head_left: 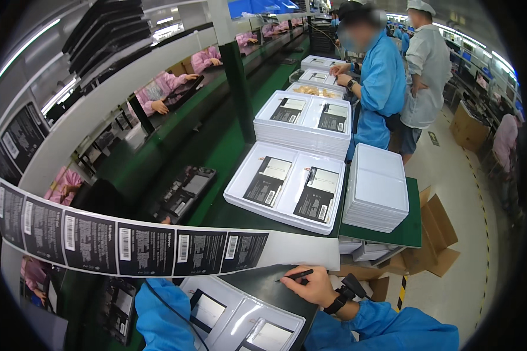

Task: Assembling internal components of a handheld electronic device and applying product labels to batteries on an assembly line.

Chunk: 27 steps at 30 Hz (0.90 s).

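Head view: barcoded black labels

Bright blue sleeves, black band at right wrist

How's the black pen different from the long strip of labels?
The pen is short and thin, but the label strip is much longer and wider. The pen looks plain black, while the strip has a row of black labels with pale printing, and a blank white end. The pen is in the right hand; the strip stretches across the view, away from that hand's fingers. Both have black on them.
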Each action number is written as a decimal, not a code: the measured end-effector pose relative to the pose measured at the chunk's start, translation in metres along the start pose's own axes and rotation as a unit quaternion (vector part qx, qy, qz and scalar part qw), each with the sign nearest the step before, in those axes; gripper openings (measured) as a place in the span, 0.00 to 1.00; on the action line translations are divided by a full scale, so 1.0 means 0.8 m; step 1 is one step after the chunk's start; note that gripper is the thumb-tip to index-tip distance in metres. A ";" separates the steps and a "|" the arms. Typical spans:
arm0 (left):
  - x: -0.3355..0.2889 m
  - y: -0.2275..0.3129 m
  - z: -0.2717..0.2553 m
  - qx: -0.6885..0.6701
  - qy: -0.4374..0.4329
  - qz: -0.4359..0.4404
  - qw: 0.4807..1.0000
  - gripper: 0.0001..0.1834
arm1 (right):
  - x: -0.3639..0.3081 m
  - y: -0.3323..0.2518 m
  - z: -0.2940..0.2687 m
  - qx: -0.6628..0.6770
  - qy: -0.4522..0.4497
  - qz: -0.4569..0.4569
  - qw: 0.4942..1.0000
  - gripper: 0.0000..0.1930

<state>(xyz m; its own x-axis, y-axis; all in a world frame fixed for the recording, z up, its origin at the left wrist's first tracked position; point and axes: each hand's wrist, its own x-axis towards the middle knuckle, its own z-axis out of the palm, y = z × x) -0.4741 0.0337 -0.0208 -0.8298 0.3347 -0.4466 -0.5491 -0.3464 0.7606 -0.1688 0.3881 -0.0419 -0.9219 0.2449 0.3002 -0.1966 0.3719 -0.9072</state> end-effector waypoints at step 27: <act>-0.630 -0.323 0.068 0.047 0.264 0.034 0.963 0.17 | -0.032 -0.092 0.077 0.259 -0.186 0.032 0.947 0.09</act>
<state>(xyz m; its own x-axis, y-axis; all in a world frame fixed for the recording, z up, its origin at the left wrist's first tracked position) 0.0917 0.0022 0.0332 -0.8123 -0.1871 -0.5524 -0.5004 -0.2629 0.8249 -0.1511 0.2996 -0.0011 -0.9723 -0.1156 0.2030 -0.1856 -0.1449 -0.9719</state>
